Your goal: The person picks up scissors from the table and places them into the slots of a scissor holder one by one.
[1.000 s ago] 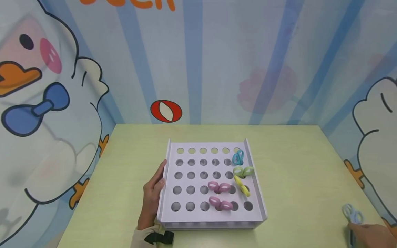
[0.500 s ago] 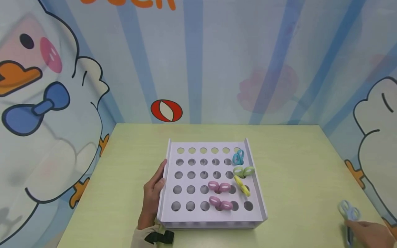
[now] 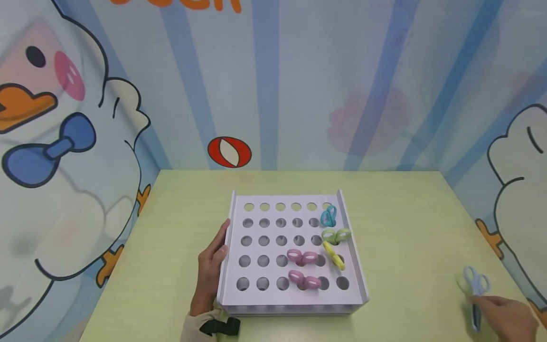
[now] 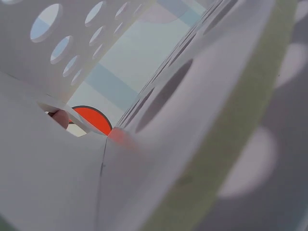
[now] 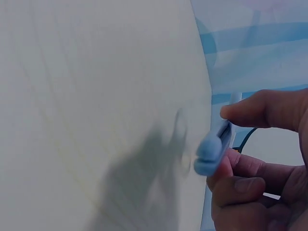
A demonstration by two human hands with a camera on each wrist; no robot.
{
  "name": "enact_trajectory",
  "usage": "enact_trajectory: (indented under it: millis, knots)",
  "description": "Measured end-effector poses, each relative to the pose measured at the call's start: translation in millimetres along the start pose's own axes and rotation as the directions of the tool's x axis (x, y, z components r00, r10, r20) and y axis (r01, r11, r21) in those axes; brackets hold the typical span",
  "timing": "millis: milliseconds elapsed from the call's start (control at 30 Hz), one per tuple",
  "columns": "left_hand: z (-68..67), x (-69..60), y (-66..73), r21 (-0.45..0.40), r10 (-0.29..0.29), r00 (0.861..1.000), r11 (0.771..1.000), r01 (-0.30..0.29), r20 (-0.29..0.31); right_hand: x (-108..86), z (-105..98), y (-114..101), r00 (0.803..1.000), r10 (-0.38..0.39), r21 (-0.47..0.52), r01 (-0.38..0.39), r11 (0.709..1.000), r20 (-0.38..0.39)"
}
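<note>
A white rack with rows of round holes stands on the table. My left hand grips its left side wall, thumb on the near side; in the left wrist view a fingertip shows through an opening in the panel. Out at the right, my right hand pinches light-blue scissors between thumb and fingers, handle loops up, blades down, just above the table. In the right wrist view, part of the scissors shows between the fingertips; the rest is hidden.
Several scissors stand in the rack's right half with handles up: teal scissors, green scissors, yellow scissors, and two pink pairs, the farther pink scissors and the nearer pink scissors. A wall with cartoon ducks surrounds the pale table.
My right hand has moved slightly left and away from me, carrying the light-blue scissors. The left hand and the rack have stayed put.
</note>
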State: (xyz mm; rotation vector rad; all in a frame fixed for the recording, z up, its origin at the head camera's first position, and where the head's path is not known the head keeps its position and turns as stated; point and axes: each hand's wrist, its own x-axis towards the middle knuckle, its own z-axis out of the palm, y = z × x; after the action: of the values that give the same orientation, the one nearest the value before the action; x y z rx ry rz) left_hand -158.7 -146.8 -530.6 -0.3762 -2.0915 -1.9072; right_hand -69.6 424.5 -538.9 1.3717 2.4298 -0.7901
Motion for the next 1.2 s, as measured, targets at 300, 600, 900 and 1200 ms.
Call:
enact_trajectory:
  millis: [300, 600, 900, 1200]
  knots:
    - [-0.4, 1.1, 0.2, 0.008, 0.014, 1.0, 1.0, -0.014, -0.003, 2.0, -1.2, -3.8, 1.0, -0.007, 0.165, 0.008, 0.986, -0.004]
    - [-0.3, 0.6, -1.7, -0.007, 0.034, 0.999, 0.999, -0.034, 0.001, -1.1, -1.6, -6.6, 0.999, -0.035, 0.208, 0.036, 0.977, -0.013]
    - [-0.8, 0.7, -0.5, -0.009, 0.026, 1.0, 1.0, -0.026, -0.002, 4.3, 0.6, -7.5, 0.998, -0.052, 0.333, 0.064, 0.941, -0.044]
    - [0.0, 0.2, 1.4, 0.005, 0.014, 1.0, 1.0, -0.013, -0.007, 1.2, -3.0, -7.4, 0.994, -0.101, 0.36, 0.113, 0.926, -0.052]
